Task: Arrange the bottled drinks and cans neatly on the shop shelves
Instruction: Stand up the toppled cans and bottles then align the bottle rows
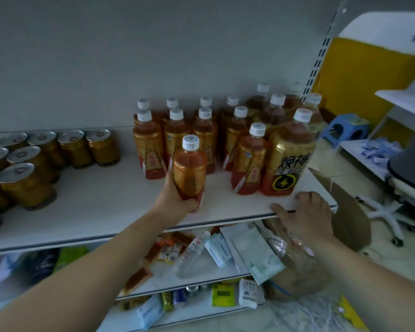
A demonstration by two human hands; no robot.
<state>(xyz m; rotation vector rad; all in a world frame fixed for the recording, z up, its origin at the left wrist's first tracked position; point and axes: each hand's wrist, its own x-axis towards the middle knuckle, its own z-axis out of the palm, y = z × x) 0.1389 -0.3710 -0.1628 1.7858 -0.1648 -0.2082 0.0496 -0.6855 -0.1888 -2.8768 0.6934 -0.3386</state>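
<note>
The left hand [175, 198] gripped an amber, white-capped plastic bottle [189, 171] upright above the white shelf board [106, 200]; the right hand [307, 214], fingers relaxed, rested on its front edge.

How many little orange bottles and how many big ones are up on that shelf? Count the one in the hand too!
Little bottles standing on the shelf: 9
Little bottle held in the left hand: 1
Big bottles, one at the back blurry: 5
Total: 15
</note>
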